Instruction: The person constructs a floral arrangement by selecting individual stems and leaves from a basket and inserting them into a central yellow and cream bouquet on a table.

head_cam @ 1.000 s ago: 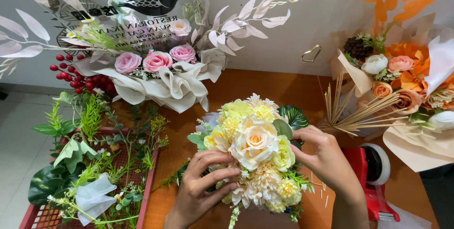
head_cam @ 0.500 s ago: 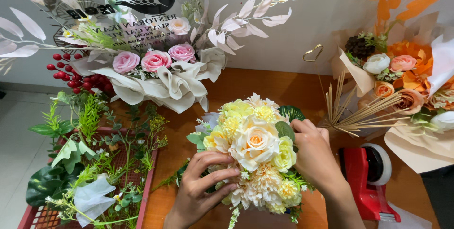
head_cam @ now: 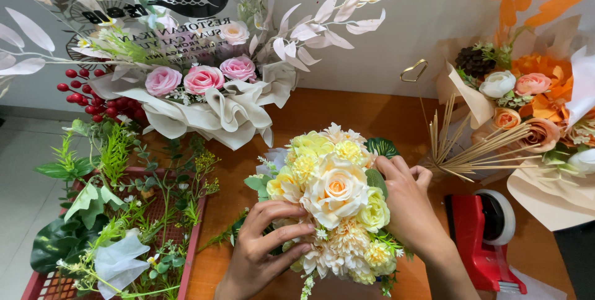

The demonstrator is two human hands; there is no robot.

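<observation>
Brown wood makes up the big table (head_cam: 347,111), and a pale wall stands behind it. At the back lies a wide bunch of pink roses in cream wrapping (head_cam: 204,98). On the right leans an orange and peach bunch in tan paper (head_cam: 533,114). A red plastic crate full of green leaves (head_cam: 118,225) sits at the left, and a red tape holder (head_cam: 486,232) sits at the right.

Near the front, a round bunch of yellow and cream flowers (head_cam: 334,204) is held just above the table. Its big cream rose sits in the middle, with small yellow blooms packed close around it. The left hand (head_cam: 266,244) curls tight around its lower side. The right hand (head_cam: 406,204) presses flat on a dark green leaf (head_cam: 381,147) at the edge, fingers together. I think the leaf is being tucked in. Next it likely needs a gentle push down.
</observation>
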